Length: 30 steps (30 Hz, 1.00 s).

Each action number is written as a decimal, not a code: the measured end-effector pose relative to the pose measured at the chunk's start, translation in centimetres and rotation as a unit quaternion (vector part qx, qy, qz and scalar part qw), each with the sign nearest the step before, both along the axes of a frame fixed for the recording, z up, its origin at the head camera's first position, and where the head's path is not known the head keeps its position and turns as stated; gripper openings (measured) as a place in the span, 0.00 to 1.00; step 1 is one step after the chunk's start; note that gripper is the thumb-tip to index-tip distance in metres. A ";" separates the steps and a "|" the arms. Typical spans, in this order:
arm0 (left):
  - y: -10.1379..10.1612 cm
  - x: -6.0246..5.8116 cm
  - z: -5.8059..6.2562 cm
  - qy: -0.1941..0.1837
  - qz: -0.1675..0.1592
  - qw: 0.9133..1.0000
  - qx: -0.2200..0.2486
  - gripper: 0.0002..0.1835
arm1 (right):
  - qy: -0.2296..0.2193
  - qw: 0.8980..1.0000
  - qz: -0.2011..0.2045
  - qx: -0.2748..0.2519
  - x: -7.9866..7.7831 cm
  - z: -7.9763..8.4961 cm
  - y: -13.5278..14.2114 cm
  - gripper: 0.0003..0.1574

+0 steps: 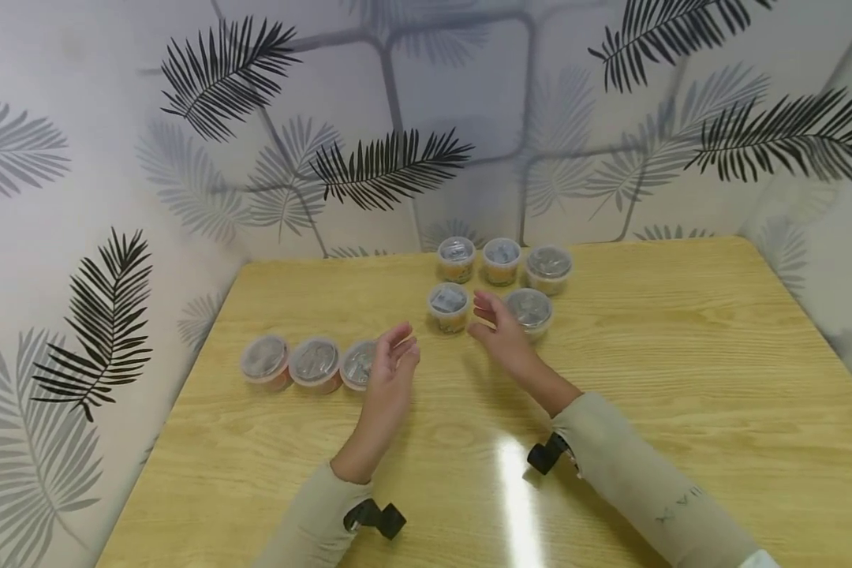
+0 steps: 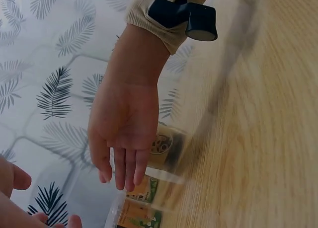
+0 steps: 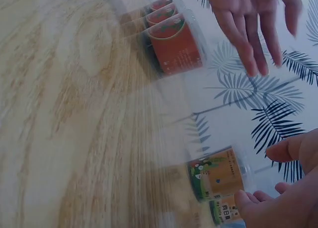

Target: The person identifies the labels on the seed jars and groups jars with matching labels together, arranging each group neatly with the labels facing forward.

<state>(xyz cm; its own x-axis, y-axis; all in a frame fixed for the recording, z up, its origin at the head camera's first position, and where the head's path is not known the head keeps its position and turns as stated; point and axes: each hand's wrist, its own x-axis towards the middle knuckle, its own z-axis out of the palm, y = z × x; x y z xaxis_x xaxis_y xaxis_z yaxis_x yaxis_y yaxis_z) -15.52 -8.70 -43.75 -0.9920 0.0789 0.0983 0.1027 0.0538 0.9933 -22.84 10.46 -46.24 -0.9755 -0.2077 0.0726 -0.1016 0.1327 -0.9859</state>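
My left hand [image 1: 389,386] is held over the table, fingers extended and nothing in its grasp. It partly covers the rightmost of three lidded plastic tubs [image 1: 315,365] standing in a row; in the right wrist view these tubs [image 3: 179,48] have red labels. My right hand [image 1: 504,339], also holding nothing, has its fingers loosely bent between a tub with a light packet under its lid [image 1: 449,308] and a grey-topped tub [image 1: 528,309]. Whether it touches the grey-topped tub I cannot tell. An orange-brown label shows on a tub [image 3: 217,174] near the right fingers.
Behind those two tubs, three more tubs [image 1: 501,262] stand in a line near the table's back edge. The wood-grain table [image 1: 681,355] meets a wall [image 1: 461,102] with a leaf pattern. Each sleeve carries a small black wrist device [image 1: 550,454].
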 end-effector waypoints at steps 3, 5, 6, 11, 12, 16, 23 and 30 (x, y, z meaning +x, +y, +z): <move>1.3 -1.6 -0.2 -0.034 0.006 0.998 -0.044 0.29 | -0.014 1.000 0.007 0.007 -0.4 -0.4 -0.5 0.40; 2.1 -2.6 -0.4 -0.055 0.008 0.996 -0.063 0.32 | -0.022 1.000 0.009 0.010 -0.6 -0.5 -0.7 0.42; 2.4 -3.1 -0.6 -0.062 0.011 0.996 -0.069 0.33 | -0.025 1.000 0.011 0.009 -0.6 -0.3 -0.8 0.43; 3.7 -5.8 -1.8 -0.084 0.056 0.992 -0.074 0.35 | -0.047 0.999 0.013 0.003 -0.6 0.9 -1.2 0.45; 3.9 -6.3 -2.1 -0.085 0.063 0.992 -0.072 0.35 | -0.049 0.999 0.014 0.001 -0.6 1.0 -1.3 0.45; 4.5 -7.6 -3.1 -0.093 0.056 0.993 -0.052 0.35 | -0.050 0.999 0.022 -0.002 -1.2 0.0 -1.6 0.45; 4.5 -7.8 -3.4 -0.081 0.027 0.996 -0.028 0.31 | -0.033 0.999 0.008 0.004 -1.8 -2.2 -1.9 0.46; 3.7 -6.4 -2.5 -0.056 0.010 0.997 -0.060 0.30 | 0.000 1.000 0.004 0.026 -0.2 -1.3 -1.3 0.49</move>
